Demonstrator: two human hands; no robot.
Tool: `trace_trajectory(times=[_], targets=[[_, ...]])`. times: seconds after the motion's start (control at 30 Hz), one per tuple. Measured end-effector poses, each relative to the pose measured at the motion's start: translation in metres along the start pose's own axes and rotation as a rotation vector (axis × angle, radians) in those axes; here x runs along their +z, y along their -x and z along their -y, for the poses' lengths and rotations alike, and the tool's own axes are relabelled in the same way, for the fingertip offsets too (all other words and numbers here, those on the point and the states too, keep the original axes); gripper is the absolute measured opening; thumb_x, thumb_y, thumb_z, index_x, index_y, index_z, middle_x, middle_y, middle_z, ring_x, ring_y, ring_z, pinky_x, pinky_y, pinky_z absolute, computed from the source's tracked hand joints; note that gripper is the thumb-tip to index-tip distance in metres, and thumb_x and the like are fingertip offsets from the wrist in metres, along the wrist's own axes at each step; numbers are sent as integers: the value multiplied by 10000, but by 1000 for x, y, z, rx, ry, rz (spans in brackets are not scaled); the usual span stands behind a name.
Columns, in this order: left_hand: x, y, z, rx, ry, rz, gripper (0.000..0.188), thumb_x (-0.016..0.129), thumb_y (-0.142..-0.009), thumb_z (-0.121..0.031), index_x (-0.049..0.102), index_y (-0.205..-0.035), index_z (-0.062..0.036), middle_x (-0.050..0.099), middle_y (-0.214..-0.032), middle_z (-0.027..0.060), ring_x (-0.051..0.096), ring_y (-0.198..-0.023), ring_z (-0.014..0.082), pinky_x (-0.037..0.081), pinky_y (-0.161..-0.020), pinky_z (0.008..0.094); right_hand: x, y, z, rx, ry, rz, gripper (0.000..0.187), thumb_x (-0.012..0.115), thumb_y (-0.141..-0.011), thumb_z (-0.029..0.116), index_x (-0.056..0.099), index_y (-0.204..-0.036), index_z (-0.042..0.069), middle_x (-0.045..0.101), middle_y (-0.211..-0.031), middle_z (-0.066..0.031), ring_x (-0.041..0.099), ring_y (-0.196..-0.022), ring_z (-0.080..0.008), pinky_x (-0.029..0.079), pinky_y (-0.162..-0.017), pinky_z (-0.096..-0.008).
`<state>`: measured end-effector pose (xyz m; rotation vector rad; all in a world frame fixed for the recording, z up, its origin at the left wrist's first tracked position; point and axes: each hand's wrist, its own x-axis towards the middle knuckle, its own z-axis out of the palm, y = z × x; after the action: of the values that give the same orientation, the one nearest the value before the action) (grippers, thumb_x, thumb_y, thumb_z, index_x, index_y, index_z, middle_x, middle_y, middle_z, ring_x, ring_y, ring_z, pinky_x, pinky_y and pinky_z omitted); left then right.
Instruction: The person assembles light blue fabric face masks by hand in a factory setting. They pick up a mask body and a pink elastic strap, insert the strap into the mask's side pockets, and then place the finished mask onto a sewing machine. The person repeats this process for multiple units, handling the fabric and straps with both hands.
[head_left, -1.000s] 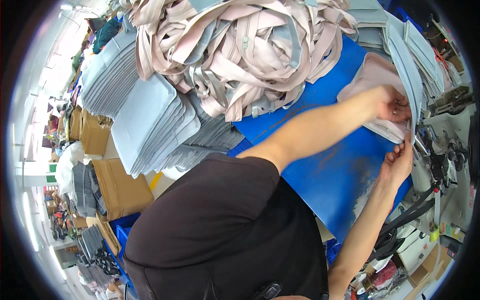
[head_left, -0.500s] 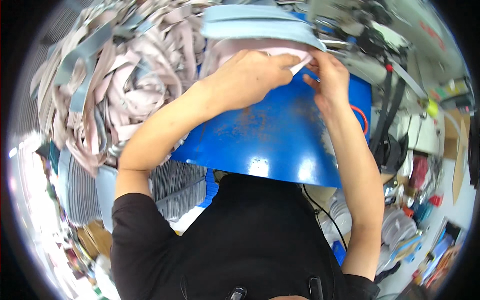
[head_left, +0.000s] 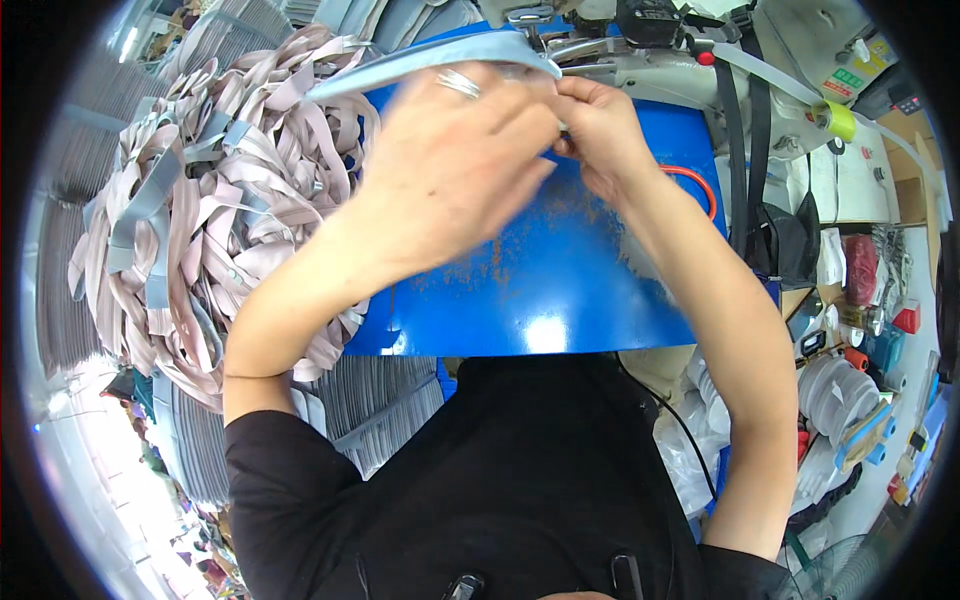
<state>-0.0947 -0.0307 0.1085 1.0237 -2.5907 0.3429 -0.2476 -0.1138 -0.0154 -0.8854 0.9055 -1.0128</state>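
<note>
A light blue fabric piece (head_left: 430,62) is raised at the far edge of the blue work surface (head_left: 480,310), seen nearly edge-on. Its right end meets my right hand (head_left: 605,135), whose thumb and fingers pinch that corner. My left hand (head_left: 455,170), with a ring on one finger, is in front of the fabric and covers much of it. Motion smears its fingers, their tips close to my right fingertips. Whether they grip the cloth is not clear. The pink underside seen earlier is mostly hidden behind my hands.
A tangled heap of pink and grey-blue fabric strips (head_left: 250,190) lies on the left. Stacked grey-blue pieces (head_left: 375,405) sit below the surface's left side. Sewing-machine-like equipment (head_left: 670,85) and black straps (head_left: 760,150) are at the far right, near a red loop (head_left: 700,185).
The fabric has tipped from a broad face to nearly edge-on. My left hand has turned and now covers the pink part. The view has shifted slightly.
</note>
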Motion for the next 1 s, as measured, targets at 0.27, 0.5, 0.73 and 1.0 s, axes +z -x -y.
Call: trace_trajectory(times=[0.27, 0.5, 0.73, 1.0], targets=[[-25, -31, 105, 275, -458, 622, 563, 617, -896, -81, 580, -1448, -180, 658, -1065, 114, 721, -802, 286, 587, -695, 370, 7, 13, -1, 17, -60, -77, 255, 767, -897, 90, 732, -1144, 36, 699, -892, 10, 573, -690, -42, 411, -528, -215], [-43, -61, 97, 439, -447, 820, 468, 531, -957, -130, 577, -1423, -120, 627, -979, 153, 709, -694, 300, 550, -531, 415, 7, 17, -2, -2, -139, -46, 287, 763, -915, 83, 721, -1191, 16, 728, -956, -23, 647, -751, -72, 494, -583, -231], [-36, -50, 76, 349, -376, 658, 294, 580, -919, -123, 691, -1173, -27, 630, -791, 121, 706, -659, 313, 547, -523, 408, 9, 6, -9, -64, -242, -34, 254, 740, -941, 69, 713, -1180, -11, 745, -1026, -77, 718, -854, -142, 643, -734, -355], [5, -28, 33, 107, -350, 473, 439, 676, -831, -60, 670, -1257, 44, 701, -883, 154, 746, -748, 284, 596, -635, 341, 8, 7, -18, -154, -321, -70, 273, 749, -926, 43, 723, -1183, -47, 752, -991, -99, 706, -842, -143, 581, -746, -291]])
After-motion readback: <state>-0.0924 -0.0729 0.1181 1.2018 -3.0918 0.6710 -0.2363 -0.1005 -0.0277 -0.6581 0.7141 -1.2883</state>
